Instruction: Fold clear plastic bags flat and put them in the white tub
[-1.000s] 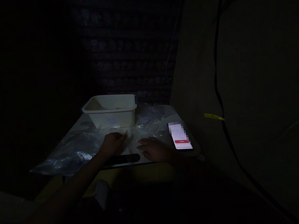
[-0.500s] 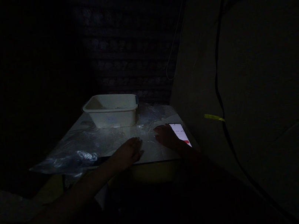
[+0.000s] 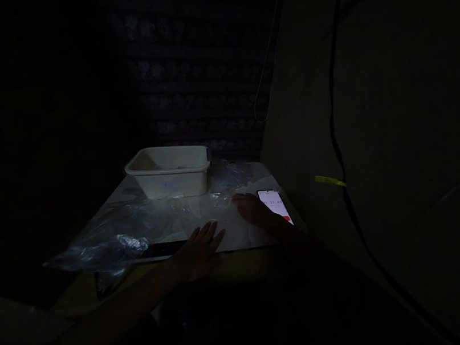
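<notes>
In dim light my left hand (image 3: 202,248) lies at the front edge of the white tabletop (image 3: 239,233), palm down with fingers stretched and spread. Nothing shows in its grip. My right hand (image 3: 255,212) rests on the tabletop further right, its fingers pointing to the left and somewhat blurred; I see nothing held there. Just beside it lies a lit phone (image 3: 276,205) with a running timer on its screen. Crumpled clear plastic sheeting (image 3: 122,234) covers the left part of the top. Behind it stands a cream plastic basin (image 3: 175,182), its contents too dark to make out.
A black cable (image 3: 349,201) with a yellow tag (image 3: 330,181) hangs down the wall (image 3: 411,111) on the right. A thin cord loops beside the dark ridged surface (image 3: 186,86) at the back. More clear plastic (image 3: 230,175) lies right of the basin.
My left hand has slid back toward the table's front edge and spread its fingers. My right hand has shifted slightly left, uncovering more of the phone's screen.
</notes>
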